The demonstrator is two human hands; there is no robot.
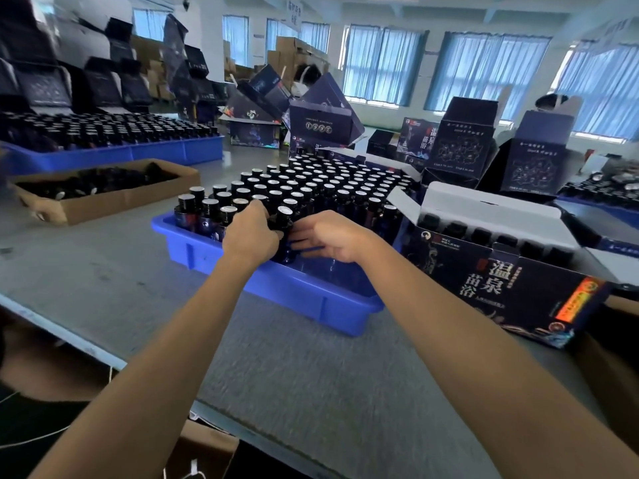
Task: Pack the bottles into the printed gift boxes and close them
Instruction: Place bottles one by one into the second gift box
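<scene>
I have the left hand [250, 233] curled round a dark bottle [284, 229] with a shiny black cap, fingers wrapped over its left side. The right hand [328, 238] meets it from the other side, fingers nearly straight and lying against the glass, thumb raised; it touches rather than clasps. That bottle stands upright inside the blue tray [276, 292], by the tray's near edge, just in front of the packed rows of bottles [311, 183] that fill the tray back to its far edge.

The tray sits slantwise in the middle of the grey table [311, 382]. Touching the tray's right corner is an open printed gift box [501, 285], white lid flap up, with a row of boxed bottles [480, 236] showing at its top.

Toward the table's left edge lies a shallow cardboard box [103, 203] of dark items I can't make out, and behind it a second blue tray [138, 155] full of bottles. More printed boxes [460, 146] stand open along the far right.
</scene>
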